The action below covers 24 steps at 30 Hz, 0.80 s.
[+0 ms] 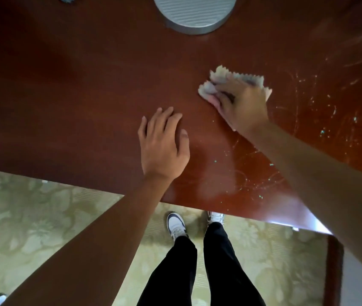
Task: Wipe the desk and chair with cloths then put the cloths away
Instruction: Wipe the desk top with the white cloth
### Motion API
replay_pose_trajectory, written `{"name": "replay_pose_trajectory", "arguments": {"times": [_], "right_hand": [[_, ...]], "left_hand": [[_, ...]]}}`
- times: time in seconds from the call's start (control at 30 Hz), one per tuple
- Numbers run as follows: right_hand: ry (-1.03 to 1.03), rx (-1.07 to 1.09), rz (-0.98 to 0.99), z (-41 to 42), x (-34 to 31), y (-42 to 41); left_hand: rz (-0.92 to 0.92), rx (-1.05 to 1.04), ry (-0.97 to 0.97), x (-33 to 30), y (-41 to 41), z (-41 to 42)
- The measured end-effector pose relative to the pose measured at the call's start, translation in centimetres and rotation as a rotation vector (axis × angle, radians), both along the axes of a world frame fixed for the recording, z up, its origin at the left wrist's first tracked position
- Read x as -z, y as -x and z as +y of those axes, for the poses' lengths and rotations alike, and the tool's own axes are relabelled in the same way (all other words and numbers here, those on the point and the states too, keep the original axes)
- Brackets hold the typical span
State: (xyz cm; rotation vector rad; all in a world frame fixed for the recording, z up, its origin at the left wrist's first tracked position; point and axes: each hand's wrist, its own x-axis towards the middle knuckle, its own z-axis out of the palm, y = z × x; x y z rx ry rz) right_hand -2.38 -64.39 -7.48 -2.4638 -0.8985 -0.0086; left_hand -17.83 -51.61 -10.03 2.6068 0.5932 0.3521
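Pale floral carpet (32,217) underfoot, soft light

Bare desk (76,96) left; round base (194,14) beyond.

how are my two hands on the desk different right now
The right hand grips a pale cloth with curled fingers; the left hand holds nothing and lies flat with fingers straight. The right hand reaches farther across the desk, next to the scratched, speckled patch; the left hand sits nearer the front edge on smoother wood. Both are bare and rest on the desk top.
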Motion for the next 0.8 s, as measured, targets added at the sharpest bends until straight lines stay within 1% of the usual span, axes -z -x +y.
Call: {"name": "replay_pose_trajectory", "arguments": {"times": [0.07,0.17,0.23,0.27,0.33,0.4,0.43,0.47,0.6,0.67,0.7,0.8], "right_hand": [[-0.024,-0.13,0.02,-1.2,0.3,3.6],[-0.066,-0.264,0.047,-4.4,0.9,9.1],[-0.084,-0.306,0.02,-5.4,1.2,8.6],[-0.106,-0.264,0.03,-5.3,1.2,7.3],[-0.119,-0.042,0.054,-4.1,0.9,3.3],[-0.063,0.167,0.017,-2.1,0.5,0.3],[-0.05,0.2,0.002,-1.5,0.5,-0.1],[-0.044,0.176,-0.014,-1.0,0.5,0.5],[-0.042,-0.112,-0.043,-1.3,0.8,7.2],[-0.049,-0.169,-0.074,-1.9,0.8,7.1],[-0.032,-0.141,-0.07,-1.8,0.7,5.7],[0.038,0.123,-0.047,-0.5,0.3,-0.5]], "left_hand": [[-0.003,-0.005,0.009,-0.1,0.0,0.0],[0.014,0.002,0.007,-0.2,-0.1,0.1],[0.016,-0.002,0.009,-0.2,0.0,0.1],[0.007,-0.003,0.017,-0.2,0.0,0.1],[-0.005,-0.008,0.037,-0.2,0.0,0.0],[-0.002,-0.008,0.043,-0.1,0.2,0.1],[0.001,-0.002,0.05,-0.1,0.1,0.1],[0.002,0.003,0.059,-0.2,0.1,0.1],[-0.001,0.003,0.079,-0.2,0.0,0.3],[-0.01,-0.003,0.087,-0.2,0.1,0.2],[-0.015,-0.006,0.09,-0.2,0.1,0.2],[-0.022,0.0,0.101,-0.3,0.1,0.2]]}}
